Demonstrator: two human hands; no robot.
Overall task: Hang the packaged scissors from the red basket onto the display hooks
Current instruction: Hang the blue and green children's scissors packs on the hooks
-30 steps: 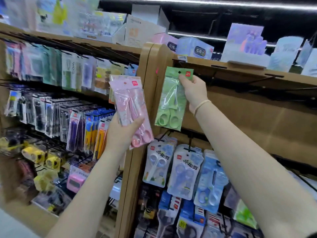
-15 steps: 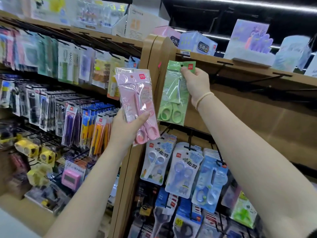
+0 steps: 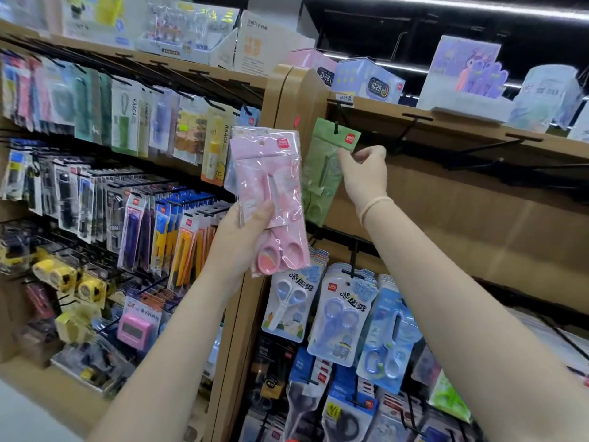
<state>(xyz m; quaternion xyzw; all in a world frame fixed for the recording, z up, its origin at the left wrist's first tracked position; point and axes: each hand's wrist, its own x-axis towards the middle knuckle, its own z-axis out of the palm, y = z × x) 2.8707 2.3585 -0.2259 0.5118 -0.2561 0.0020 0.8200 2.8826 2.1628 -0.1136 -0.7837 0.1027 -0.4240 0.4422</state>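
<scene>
A green scissors pack (image 3: 322, 173) hangs by its hole on a black display hook (image 3: 335, 126) at the top left of the right-hand wooden panel. My right hand (image 3: 366, 173) is raised beside the pack, with index finger and thumb pinching its right edge just under the red logo. My left hand (image 3: 245, 231) grips a pink scissors pack (image 3: 271, 193) from below and holds it upright in front of the wooden post, partly covering the green pack. There may be more than one pink pack in that hand.
Bare black hooks (image 3: 411, 129) jut from the rail to the right of the green pack. Blue scissors packs (image 3: 344, 317) hang on the row below. The left bay is packed with hanging stationery (image 3: 134, 122). Boxed clocks (image 3: 376, 84) stand on the top shelf. A red sliver (image 3: 290, 439) shows at the bottom edge.
The green pack's hole has gone onto the hook. My right hand slid from its top down to its right edge. My left hand moved the pink pack right, closer to the green one.
</scene>
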